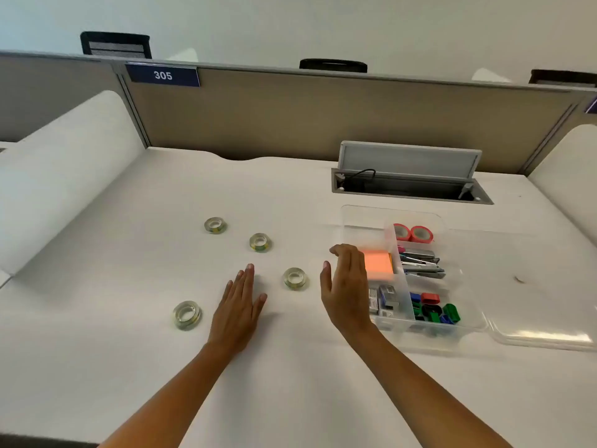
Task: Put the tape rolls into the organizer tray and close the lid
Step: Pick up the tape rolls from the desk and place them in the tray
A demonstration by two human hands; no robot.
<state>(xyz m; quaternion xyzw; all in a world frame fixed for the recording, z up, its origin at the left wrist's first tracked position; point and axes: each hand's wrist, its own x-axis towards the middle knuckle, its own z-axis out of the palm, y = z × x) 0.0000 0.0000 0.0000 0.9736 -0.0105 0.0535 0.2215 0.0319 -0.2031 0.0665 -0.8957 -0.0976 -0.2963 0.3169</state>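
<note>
Several clear tape rolls lie flat on the white desk: one far left (215,225), one in the middle (260,242), one between my hands (295,278), one near left (187,314). My left hand (240,307) hovers flat, fingers apart, holding nothing, to the left of the roll between my hands. My right hand (347,286) is open with curved fingers just to the right of that roll, in front of the clear organizer tray (361,218). The tray's clear lid (542,334) lies on the desk to its right.
Inside the tray are two pink tape rolls (413,233), an orange sticky-note pad (378,264), staplers (421,263), staple boxes and coloured clips (434,310). Behind it an open cable hatch (410,185) is set in the desk, backed by a partition wall.
</note>
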